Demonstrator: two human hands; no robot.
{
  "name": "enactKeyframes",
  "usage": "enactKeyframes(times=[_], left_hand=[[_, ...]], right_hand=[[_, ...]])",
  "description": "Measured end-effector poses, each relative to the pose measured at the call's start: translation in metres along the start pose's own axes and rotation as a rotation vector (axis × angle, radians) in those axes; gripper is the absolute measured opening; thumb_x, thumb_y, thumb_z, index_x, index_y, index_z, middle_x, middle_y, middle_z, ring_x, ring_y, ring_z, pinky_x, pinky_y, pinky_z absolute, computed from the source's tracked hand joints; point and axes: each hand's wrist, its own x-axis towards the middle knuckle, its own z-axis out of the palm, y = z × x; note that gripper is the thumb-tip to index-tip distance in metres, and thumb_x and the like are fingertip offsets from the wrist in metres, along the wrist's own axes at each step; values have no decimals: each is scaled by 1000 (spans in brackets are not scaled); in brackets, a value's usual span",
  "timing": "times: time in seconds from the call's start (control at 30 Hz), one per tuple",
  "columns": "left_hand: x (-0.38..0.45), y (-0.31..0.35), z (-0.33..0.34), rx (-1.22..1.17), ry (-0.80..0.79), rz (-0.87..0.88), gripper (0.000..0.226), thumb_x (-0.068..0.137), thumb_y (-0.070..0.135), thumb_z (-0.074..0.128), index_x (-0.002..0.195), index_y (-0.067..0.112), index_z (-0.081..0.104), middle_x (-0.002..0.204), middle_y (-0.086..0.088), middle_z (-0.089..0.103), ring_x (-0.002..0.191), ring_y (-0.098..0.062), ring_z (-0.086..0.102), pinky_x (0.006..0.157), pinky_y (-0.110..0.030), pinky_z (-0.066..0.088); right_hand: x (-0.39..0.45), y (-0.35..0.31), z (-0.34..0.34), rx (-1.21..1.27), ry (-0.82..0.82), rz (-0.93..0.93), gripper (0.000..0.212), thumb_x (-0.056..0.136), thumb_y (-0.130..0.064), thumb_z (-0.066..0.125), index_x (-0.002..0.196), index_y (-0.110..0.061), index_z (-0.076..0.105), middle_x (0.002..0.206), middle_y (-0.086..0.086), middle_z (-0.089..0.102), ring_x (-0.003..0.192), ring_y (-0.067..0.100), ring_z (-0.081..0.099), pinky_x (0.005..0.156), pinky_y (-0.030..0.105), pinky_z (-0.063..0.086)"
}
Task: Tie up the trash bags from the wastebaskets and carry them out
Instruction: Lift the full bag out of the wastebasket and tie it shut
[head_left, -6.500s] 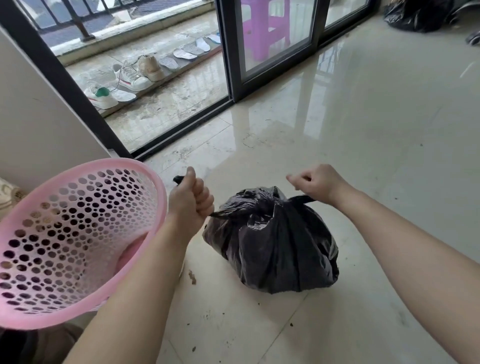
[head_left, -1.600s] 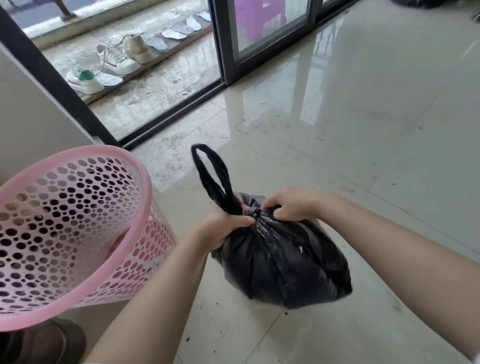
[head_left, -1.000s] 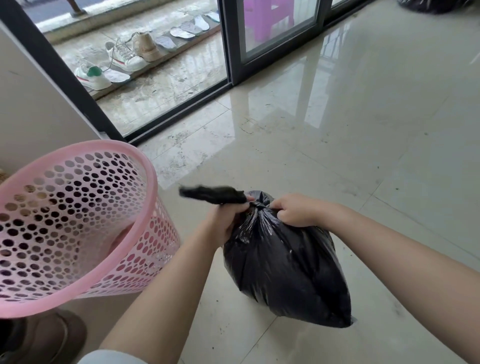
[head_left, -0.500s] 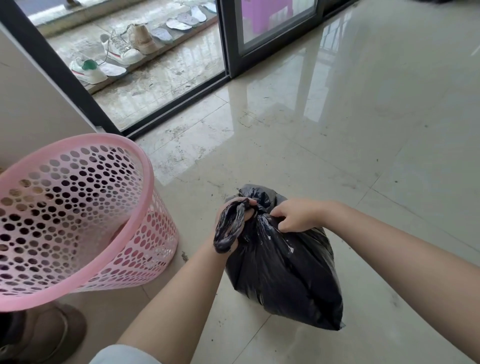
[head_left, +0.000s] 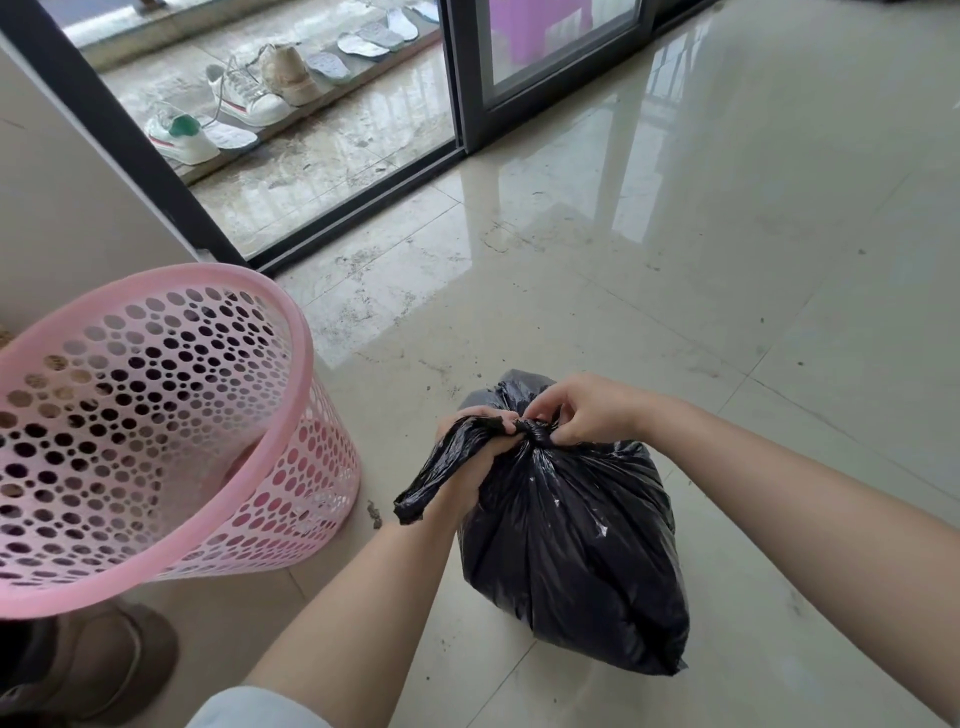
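Item: black trash bag (head_left: 571, 535), full, standing on the tiled floor (head_left: 675, 260) at lower centre of the frame, its mouth gathered into a knot (head_left: 532, 434) at the top. Left hand (head_left: 470, 449), grip clenched round the bag's loose tail (head_left: 426, 486), which trailed down over the wrist; held so, presumably, to keep tension on the tie. Right hand (head_left: 582, 410), grip pinching the knot from the right, apparently steadying or tightening it. Pink perforated wastebasket (head_left: 171, 436), lower left, just beside the bag, tilted toward the camera with no liner visible. Upper left: sliding door frame (head_left: 462, 78), sneakers (head_left: 218, 114) and insoles (head_left: 358, 44) lined up beyond. Tying judged nearly complete; carrying out not yet begun.
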Motion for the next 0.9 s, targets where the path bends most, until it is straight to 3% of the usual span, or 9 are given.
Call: enactKeyframes(times=[0.13, 0.2, 0.3, 0.47, 0.6, 0.7, 0.77, 0.83, 0.9], left_hand=[[-16, 22, 3, -35, -130, -101, 28, 91, -7, 43, 82, 14, 59, 68, 2, 67, 63, -5, 64, 62, -14, 52], [-18, 31, 0, -59, -165, -123, 25, 94, 2, 39, 85, 13, 60, 65, 6, 70, 65, -5, 65, 59, -12, 52], [-22, 45, 2, -189, -143, -119, 34, 100, 19, 33, 81, 9, 59, 60, 3, 72, 53, -6, 68, 51, -13, 53], [-17, 53, 11, -426, 28, -42, 47, 101, 30, 27, 70, 4, 51, 48, -3, 65, 47, -11, 65, 71, -29, 52], [-16, 60, 16, -397, 135, -108, 44, 101, 29, 31, 61, 12, 35, 32, 3, 40, 31, -10, 46, 45, -20, 47], [-16, 59, 18, -304, 199, -170, 41, 100, 24, 36, 61, 13, 33, 28, 7, 31, 27, -8, 33, 35, -12, 34], [-16, 55, 17, -206, 221, -201, 40, 100, 23, 37, 61, 15, 34, 26, 9, 29, 24, -5, 29, 32, -9, 29], [-17, 54, 16, -105, 253, -242, 39, 99, 24, 37, 61, 16, 34, 28, 7, 32, 32, -7, 33, 38, -12, 31], [-17, 50, 13, -27, 291, -288, 38, 98, 26, 40, 63, 15, 36, 47, 0, 40, 49, -11, 36, 50, -20, 31]], right_hand=[[0, 8, 1, -24, 24, -39, 24, 85, -4, 54, 107, -1, 64, 66, -10, 46, 60, 2, 41, 58, 13, 33], [-2, 9, -1, 6, 60, -44, 23, 85, -2, 52, 105, -2, 64, 67, -11, 46, 61, 1, 41, 57, 10, 34], [-4, 12, -5, -39, 176, -81, 21, 84, -1, 52, 100, -1, 65, 68, -4, 49, 64, 10, 44, 55, 6, 33], [-9, 1, -2, -492, 238, -258, 7, 82, -17, 39, 78, -12, 39, 68, -6, 39, 74, 19, 39, 62, 27, 27], [-8, 0, 0, -694, 300, -406, 20, 69, -24, 29, 77, -13, 43, 93, 15, 60, 78, 30, 55, 62, 29, 29], [-9, 4, 2, -876, 346, -507, 21, 64, -24, 34, 59, -13, 51, 63, 5, 62, 51, 22, 60, 42, 22, 27], [-10, 7, 4, -857, 362, -544, 12, 59, -25, 34, 48, -21, 38, 47, -2, 54, 34, 17, 50, 35, 18, 20], [-10, 17, 10, -743, 336, -558, 11, 59, -24, 31, 53, -22, 22, 45, -3, 48, 37, 21, 40, 39, 17, 18], [-11, 28, 9, -558, 299, -501, 16, 62, -29, 25, 52, -22, 16, 49, -8, 34, 52, 21, 33, 44, 17, 15]])
